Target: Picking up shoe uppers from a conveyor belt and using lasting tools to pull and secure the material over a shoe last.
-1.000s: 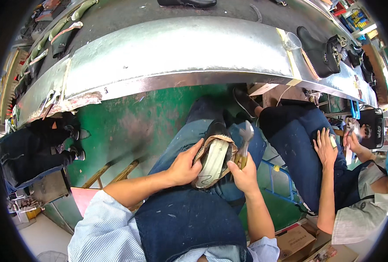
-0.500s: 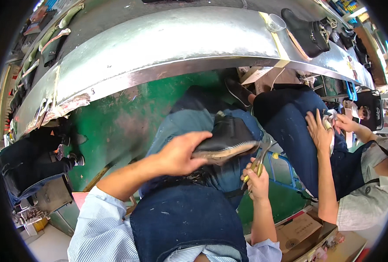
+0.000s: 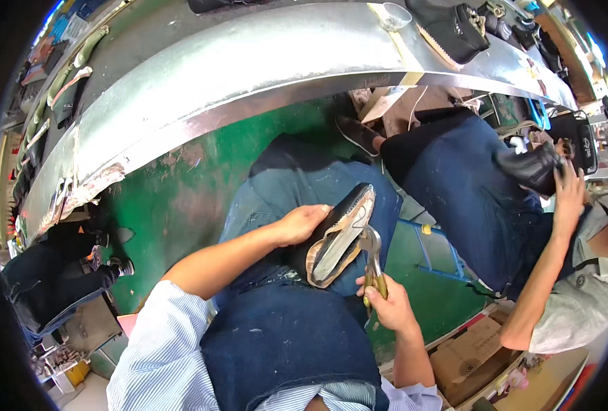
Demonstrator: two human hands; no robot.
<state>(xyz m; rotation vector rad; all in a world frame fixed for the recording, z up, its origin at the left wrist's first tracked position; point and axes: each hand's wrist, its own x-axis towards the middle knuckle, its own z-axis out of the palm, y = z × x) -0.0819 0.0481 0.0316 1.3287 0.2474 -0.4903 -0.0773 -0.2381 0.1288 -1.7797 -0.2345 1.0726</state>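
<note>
Silvery bench (image 3: 249, 65), scuffed green floor (image 3: 163, 219), left fingers (image 3: 309, 216) holding shoe (image 3: 338, 248), right fingers (image 3: 379, 301) gripping pliers (image 3: 373, 257)

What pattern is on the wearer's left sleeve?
The left sleeve has fine pale-blue and white stripes, best seen in the head view.

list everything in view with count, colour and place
shoe: 1, black and tan, in left hand
pincers: 1, silver with olive handles, in right hand
workbench: 1, grey and silver, across the top
clear cup: 1, colourless, on workbench, upper right
boot: 1, black, right of cup
shoe lasts: several, green, workbench's left end
co-worker: 1, navy and pale clothing, right
second boot: 1, black, held by co-worker
other person: 1, dark clothes, far left
cardboard box: at least 1, brown, lower right
floor: 1, green, below workbench
left hand: 1, bare, on shoe
right hand: 1, bare, around pincers
</note>
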